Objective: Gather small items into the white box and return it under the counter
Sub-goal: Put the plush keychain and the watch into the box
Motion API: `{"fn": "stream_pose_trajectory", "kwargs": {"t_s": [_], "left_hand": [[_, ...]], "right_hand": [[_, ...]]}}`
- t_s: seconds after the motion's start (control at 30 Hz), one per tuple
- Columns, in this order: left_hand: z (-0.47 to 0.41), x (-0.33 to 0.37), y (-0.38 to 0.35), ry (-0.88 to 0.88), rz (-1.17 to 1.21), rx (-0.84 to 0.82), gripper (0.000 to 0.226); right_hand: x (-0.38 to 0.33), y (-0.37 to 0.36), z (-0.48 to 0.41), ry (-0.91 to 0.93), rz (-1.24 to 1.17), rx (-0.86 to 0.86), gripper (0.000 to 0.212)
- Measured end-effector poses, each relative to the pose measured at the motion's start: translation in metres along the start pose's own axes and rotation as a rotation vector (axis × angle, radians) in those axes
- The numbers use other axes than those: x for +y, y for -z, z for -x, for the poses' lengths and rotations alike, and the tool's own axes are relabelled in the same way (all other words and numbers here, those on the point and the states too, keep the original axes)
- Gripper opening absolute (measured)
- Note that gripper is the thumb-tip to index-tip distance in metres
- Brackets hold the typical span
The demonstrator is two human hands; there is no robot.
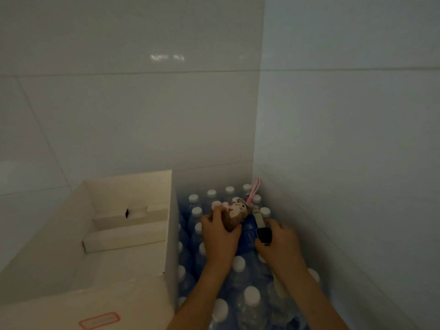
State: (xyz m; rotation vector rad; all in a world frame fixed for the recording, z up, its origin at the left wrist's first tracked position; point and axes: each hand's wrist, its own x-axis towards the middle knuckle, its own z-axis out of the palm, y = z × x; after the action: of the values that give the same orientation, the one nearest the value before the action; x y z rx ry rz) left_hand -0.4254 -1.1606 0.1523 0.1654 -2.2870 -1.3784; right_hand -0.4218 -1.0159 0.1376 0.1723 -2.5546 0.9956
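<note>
Lifting together: left hand (pixel 220 236) curls round the plush toy (pixel 235 214), right hand (pixel 279 244) round the watch (pixel 263 235); carry both clear of the bottles (pixel 238 263), release over the white box (pixel 133 189) left of the grips

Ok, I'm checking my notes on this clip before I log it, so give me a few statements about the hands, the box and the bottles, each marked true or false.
1. The left hand grips the plush toy. True.
2. The right hand holds nothing. False: it holds a watch with a dark screen.
3. The white box stands to the right of the bottles. False: it stands to their left, open at the top.
4. The bottles have white caps. True.
5. The plush toy already lies in the white box. False: it is over the bottles, in the left hand.
</note>
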Motion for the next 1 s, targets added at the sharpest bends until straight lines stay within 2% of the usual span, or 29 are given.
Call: {"fn": "stream_pose_trajectory", "kwargs": {"t_s": [0.27, 0.43, 0.53, 0.63, 0.77, 1.0], "left_hand": [[0.015, 0.022, 0.008, -0.12, 0.13, 0.091, 0.038], [0.012, 0.053, 0.024, -0.245, 0.197, 0.193, 0.034], [0.008, 0.071, 0.035, -0.289, 0.222, 0.222, 0.036], [0.005, 0.088, 0.049, -0.314, 0.239, 0.264, 0.038], [0.002, 0.11, 0.075, -0.382, 0.238, 0.367, 0.039], [0.002, 0.121, 0.142, -0.447, 0.19, 0.527, 0.036]], "right_hand": [[-0.019, 0.014, 0.003, 0.06, -0.079, 0.195, 0.016], [-0.042, 0.035, -0.002, 0.111, -0.116, 0.297, 0.024], [-0.054, 0.048, -0.008, 0.118, -0.147, 0.357, 0.036], [-0.069, 0.06, -0.013, 0.147, -0.164, 0.388, 0.045], [-0.096, 0.077, -0.017, 0.214, -0.212, 0.433, 0.047], [-0.158, 0.085, -0.025, 0.368, -0.366, 0.382, 0.05]]}}
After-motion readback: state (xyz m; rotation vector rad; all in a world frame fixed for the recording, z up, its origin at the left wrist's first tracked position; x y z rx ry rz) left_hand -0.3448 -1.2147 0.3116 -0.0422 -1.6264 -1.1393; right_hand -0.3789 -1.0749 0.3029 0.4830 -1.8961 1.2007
